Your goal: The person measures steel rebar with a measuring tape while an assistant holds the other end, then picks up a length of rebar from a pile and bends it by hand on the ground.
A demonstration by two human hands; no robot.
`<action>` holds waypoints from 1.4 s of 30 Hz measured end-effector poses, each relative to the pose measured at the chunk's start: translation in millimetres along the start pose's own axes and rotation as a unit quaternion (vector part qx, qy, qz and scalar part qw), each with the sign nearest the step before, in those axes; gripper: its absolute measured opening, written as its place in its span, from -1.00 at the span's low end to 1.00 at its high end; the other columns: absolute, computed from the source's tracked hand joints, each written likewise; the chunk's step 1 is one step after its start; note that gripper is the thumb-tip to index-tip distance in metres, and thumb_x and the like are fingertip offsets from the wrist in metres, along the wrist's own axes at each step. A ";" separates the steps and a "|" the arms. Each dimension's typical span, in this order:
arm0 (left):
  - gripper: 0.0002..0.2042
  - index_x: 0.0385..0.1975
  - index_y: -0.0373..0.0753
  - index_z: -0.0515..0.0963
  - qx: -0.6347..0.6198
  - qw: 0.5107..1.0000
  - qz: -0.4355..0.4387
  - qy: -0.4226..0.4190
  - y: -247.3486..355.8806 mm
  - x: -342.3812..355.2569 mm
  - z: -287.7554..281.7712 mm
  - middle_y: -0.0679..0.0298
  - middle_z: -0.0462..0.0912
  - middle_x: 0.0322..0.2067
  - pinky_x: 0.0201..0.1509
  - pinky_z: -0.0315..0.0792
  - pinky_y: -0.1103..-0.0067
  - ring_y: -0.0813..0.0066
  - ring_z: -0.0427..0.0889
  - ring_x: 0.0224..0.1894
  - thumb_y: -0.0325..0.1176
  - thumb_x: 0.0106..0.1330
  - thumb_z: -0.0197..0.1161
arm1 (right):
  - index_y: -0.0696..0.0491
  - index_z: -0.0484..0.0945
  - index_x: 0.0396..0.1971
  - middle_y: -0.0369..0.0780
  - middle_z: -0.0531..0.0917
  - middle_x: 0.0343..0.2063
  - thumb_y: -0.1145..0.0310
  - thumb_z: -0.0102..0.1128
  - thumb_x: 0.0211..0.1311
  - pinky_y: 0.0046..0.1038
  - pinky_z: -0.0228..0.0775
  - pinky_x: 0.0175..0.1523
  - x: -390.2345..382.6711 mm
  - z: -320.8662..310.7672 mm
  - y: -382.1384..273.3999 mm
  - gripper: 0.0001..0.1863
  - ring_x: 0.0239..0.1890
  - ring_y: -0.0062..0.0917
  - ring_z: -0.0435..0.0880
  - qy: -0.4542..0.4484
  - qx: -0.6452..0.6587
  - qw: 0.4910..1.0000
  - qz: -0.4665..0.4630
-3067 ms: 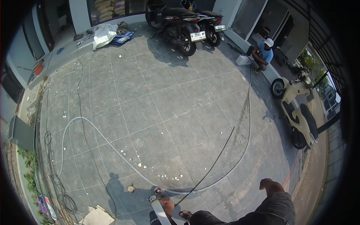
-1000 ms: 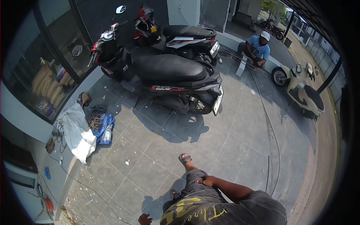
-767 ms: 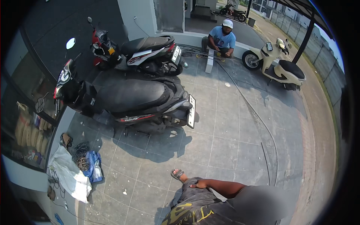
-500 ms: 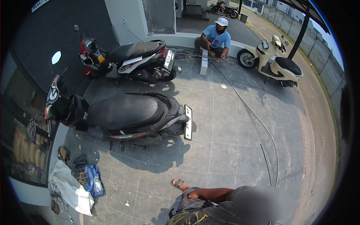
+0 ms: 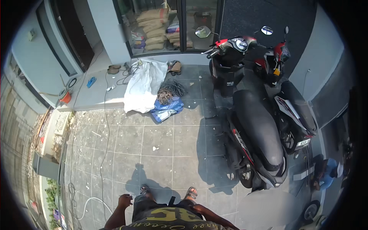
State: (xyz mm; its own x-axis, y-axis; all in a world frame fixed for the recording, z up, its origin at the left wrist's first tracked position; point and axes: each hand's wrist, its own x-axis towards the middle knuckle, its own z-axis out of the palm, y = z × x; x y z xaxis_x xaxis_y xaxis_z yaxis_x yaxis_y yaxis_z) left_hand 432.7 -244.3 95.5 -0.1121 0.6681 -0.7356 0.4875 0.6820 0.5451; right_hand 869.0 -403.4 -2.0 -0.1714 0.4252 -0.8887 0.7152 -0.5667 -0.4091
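Note:
My left hand (image 5: 125, 200) hangs beside my left thigh, above the grey floor tiles (image 5: 157, 134). Its fingers are loosely bent and a little apart, with nothing seen in them. My right forearm (image 5: 214, 217) runs along my right side toward the thigh. The fingers of my right hand cannot be made out, so its hold is unclear. Neither hand is seen touching a tool. My sandalled feet stand apart on the tiles. Ahead lie a white sheet (image 5: 143, 86), a blue plastic bag (image 5: 167, 109) and a tangle of dark and brown wire (image 5: 167, 94).
A black motorbike (image 5: 258, 130) stands close on my right, another (image 5: 295, 111) beyond it. At the far right a person (image 5: 329, 173) in a blue shirt and white cap crouches. Cables (image 5: 105, 142) cross the floor at left. Shoes (image 5: 114, 69) lie on the step; stacked sacks show behind glass.
My view has swung left. The motorbikes and crouching person now appear at the right, and the sheet, bag and wire near the middle. My left hand has come into view.

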 end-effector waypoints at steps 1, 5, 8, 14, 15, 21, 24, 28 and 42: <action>-0.55 -0.03 -0.47 0.40 -0.041 0.999 -0.006 0.030 -11.0 -0.2 -13.0 0.07 0.64 -0.37 -0.53 0.54 0.50 0.34 0.65 -0.51 -0.32 0.12 0.17 | 0.20 0.55 -0.18 0.00 0.61 -0.20 -0.17 -0.23 0.27 -0.24 0.34 0.01 4.1 -5.0 -9.9 -0.33 -0.10 -0.29 0.57 -0.034 0.082 0.996 0.028; -0.54 -0.05 -0.44 0.44 -0.059 0.985 -0.077 0.144 -89.2 -19.0 -66.3 0.05 0.65 -0.44 -0.34 0.54 0.49 0.34 0.67 -0.48 -0.25 0.09 0.17 | 0.21 0.54 -0.17 -0.02 0.61 -0.21 -0.15 -0.27 0.29 -0.25 0.35 -0.01 17.0 -55.2 -96.2 -0.33 -0.13 -0.33 0.57 -0.047 0.052 0.997 0.035; -0.54 -0.06 -0.40 0.46 -0.114 0.972 -0.104 0.179 -149.9 -10.9 -89.9 0.04 0.66 -0.38 -0.24 0.53 0.50 0.31 0.68 -0.48 -0.20 0.10 0.15 | 0.22 0.54 -0.17 -0.03 0.62 -0.21 -0.13 -0.29 0.31 -0.25 0.36 -0.03 43.7 -79.3 -199.0 -0.34 -0.16 -0.35 0.58 -0.024 -0.018 0.999 0.024; -0.58 -0.10 -0.37 0.50 -0.251 0.927 -0.124 0.248 -174.4 21.8 -187.2 0.09 0.66 -0.42 -0.26 0.53 0.48 0.34 0.68 -0.49 -0.21 0.11 0.16 | 0.23 0.38 0.00 0.05 0.61 -0.25 -0.05 -0.08 0.25 -0.23 0.43 -0.20 115.0 -111.6 -362.9 -0.39 -0.20 -0.20 0.62 0.051 0.177 0.979 0.084; -0.59 -0.09 -0.37 0.50 -0.226 0.932 -0.118 0.257 -172.0 35.2 -211.6 0.10 0.66 -0.42 -0.29 0.53 0.50 0.35 0.67 -0.51 -0.22 0.12 0.16 | 0.23 0.38 -0.02 0.05 0.61 -0.26 -0.04 -0.07 0.24 -0.22 0.43 -0.21 129.0 -119.0 -389.3 -0.40 -0.22 -0.20 0.62 0.061 0.195 0.975 0.088; -0.62 -0.08 -0.40 0.47 -0.336 0.877 -0.069 0.336 -161.7 121.2 -376.0 0.14 0.67 -0.37 -0.38 0.51 0.55 0.44 0.64 -0.54 -0.29 0.15 0.15 | 0.22 0.42 -0.13 0.01 0.62 -0.32 0.03 0.00 0.19 -0.21 0.44 -0.28 240.9 -101.1 -596.5 -0.49 -0.32 -0.21 0.63 0.045 0.065 0.994 0.077; -0.62 -0.08 -0.39 0.48 -0.375 0.855 -0.099 0.343 -170.6 161.5 -451.5 0.18 0.67 -0.35 -0.36 0.49 0.57 0.47 0.63 -0.53 -0.26 0.17 0.15 | 0.22 0.44 -0.18 -0.01 0.63 -0.35 0.06 0.03 0.17 -0.20 0.44 -0.32 301.6 -88.3 -691.8 -0.53 -0.37 -0.21 0.64 0.027 -0.012 0.996 0.082; -0.65 -0.13 -0.35 0.53 -0.373 0.835 -0.203 0.351 -209.3 190.6 -501.5 0.20 0.68 -0.43 -0.41 0.53 0.53 0.46 0.65 -0.55 -0.27 0.12 0.12 | 0.21 0.47 -0.25 -0.03 0.64 -0.39 0.11 0.07 0.14 -0.19 0.45 -0.37 377.8 -97.0 -801.2 -0.58 -0.44 -0.21 0.64 0.006 -0.107 0.988 0.111; -0.76 -0.29 -0.37 0.51 -0.644 0.622 -0.388 0.220 -240.3 261.1 -652.2 0.15 0.66 -0.33 -0.65 0.43 0.54 0.36 0.65 -0.57 -0.33 0.16 0.17 | 0.16 0.52 -0.21 -0.18 0.62 -0.45 0.17 0.28 0.06 -0.49 0.41 -0.24 472.3 120.8 -1674.5 -0.60 -0.38 -0.51 0.58 0.023 -0.269 0.776 -0.570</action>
State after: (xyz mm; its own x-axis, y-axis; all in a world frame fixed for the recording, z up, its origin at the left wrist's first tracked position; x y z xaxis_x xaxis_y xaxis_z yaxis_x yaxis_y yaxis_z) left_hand -278.5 -39.7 34.6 -0.2455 -0.1876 -0.9511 -0.9268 0.3330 0.1736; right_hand -491.4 661.1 238.2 -0.8848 0.4659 0.0008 0.2981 0.5675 -0.7676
